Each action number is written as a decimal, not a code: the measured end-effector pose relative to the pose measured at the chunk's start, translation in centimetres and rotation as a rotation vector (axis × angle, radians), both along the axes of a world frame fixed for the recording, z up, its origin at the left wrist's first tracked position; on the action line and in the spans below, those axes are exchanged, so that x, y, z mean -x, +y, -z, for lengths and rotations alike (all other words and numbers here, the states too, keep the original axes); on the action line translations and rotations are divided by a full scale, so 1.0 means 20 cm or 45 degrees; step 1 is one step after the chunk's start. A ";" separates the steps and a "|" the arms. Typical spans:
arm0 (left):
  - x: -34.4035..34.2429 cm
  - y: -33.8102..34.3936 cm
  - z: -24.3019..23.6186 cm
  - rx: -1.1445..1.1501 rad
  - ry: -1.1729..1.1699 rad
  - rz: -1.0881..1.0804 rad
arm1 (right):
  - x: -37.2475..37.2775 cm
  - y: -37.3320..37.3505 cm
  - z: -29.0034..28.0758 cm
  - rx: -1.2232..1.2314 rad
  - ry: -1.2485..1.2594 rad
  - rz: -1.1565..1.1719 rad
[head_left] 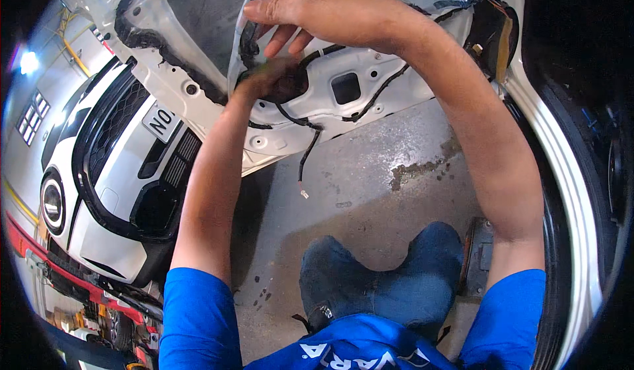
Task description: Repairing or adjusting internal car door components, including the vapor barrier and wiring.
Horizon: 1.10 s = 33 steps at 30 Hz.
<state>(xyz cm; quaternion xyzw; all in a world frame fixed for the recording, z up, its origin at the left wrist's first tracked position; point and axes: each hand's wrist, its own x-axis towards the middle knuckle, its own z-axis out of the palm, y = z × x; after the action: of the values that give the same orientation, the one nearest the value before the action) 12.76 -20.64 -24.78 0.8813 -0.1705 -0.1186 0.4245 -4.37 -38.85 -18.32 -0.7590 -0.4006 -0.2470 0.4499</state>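
A white car door with its inner trim off stands before me, its metal frame and openings bare. My right hand reaches across its upper part, thumb and fingers apart, with nothing visibly held. Close by its thumb hangs a clear plastic sheet with black sealant along it; whether they touch I cannot tell. Below, my left hand is at a dark opening in the door, its fingers blurred and in shadow. A black wiring harness runs over the metal, and one branch dangles with a white connector.
A white car with black trim is parked at the left. The car body's white sill curves along the right side. Wet stains mark the grey floor. A red rack or bench stands at the lower left.
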 end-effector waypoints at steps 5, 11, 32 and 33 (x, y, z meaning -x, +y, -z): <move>-0.31 0.24 0.16 0.508 0.101 0.106 | 0.06 0.09 -0.06 0.039 -0.030 -0.070; -0.03 -0.02 0.08 -0.571 -0.639 0.300 | 0.03 -0.03 -0.03 0.039 0.043 -0.032; 0.60 0.20 0.74 2.306 0.321 0.343 | 0.12 0.54 1.30 -2.284 1.096 -0.248; 0.58 0.22 0.75 2.380 0.362 0.335 | 0.06 0.54 1.36 -2.290 1.062 -0.220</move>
<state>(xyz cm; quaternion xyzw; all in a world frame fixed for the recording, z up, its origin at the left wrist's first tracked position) 1.14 -16.28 -39.87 0.1365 -0.2408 -0.0873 0.9570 -5.53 -28.04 -45.53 -0.1300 0.0720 -0.1387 0.9791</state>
